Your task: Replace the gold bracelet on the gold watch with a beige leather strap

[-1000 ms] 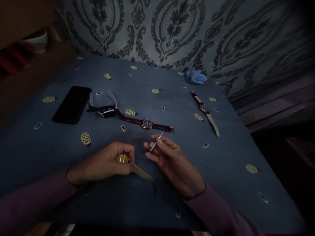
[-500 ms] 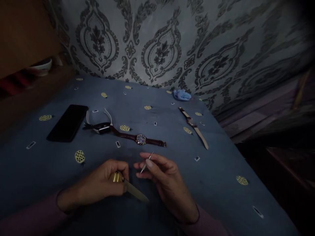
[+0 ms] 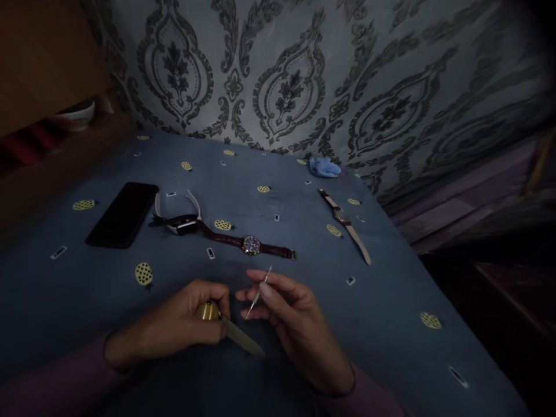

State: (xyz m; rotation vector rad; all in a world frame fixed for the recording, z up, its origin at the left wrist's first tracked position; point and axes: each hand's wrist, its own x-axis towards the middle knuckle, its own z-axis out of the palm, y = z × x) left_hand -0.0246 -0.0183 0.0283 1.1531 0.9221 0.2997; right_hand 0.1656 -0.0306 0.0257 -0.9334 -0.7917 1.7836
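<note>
My left hand [image 3: 186, 318] is wrapped round a gold-coloured watch [image 3: 209, 311], whose pale strap sticks out toward the lower right. A thin metal tool [image 3: 256, 298] is pinched between the thumb and fingers of my right hand [image 3: 291, 318], slanting with its upper tip pointing up. The two hands are apart, and the tool does not touch the watch. Beyond them a brown-strapped watch with a dark dial [image 3: 251, 245] lies stretched out. Its left strap end reaches a white-strapped smartwatch [image 3: 187, 227].
A black phone [image 3: 124, 215] lies at the left of the blue patterned tablecloth [image 3: 304, 231]. Another watch [image 3: 341, 216] with a pale strap lies at the right, below a crumpled blue cloth [image 3: 324, 167]. A bowl [image 3: 76, 117] sits on a shelf at the far left.
The tool in my right hand has tilted a little more upright, and its lower end reaches further down. The whole view has shifted slightly; both hands keep their grips.
</note>
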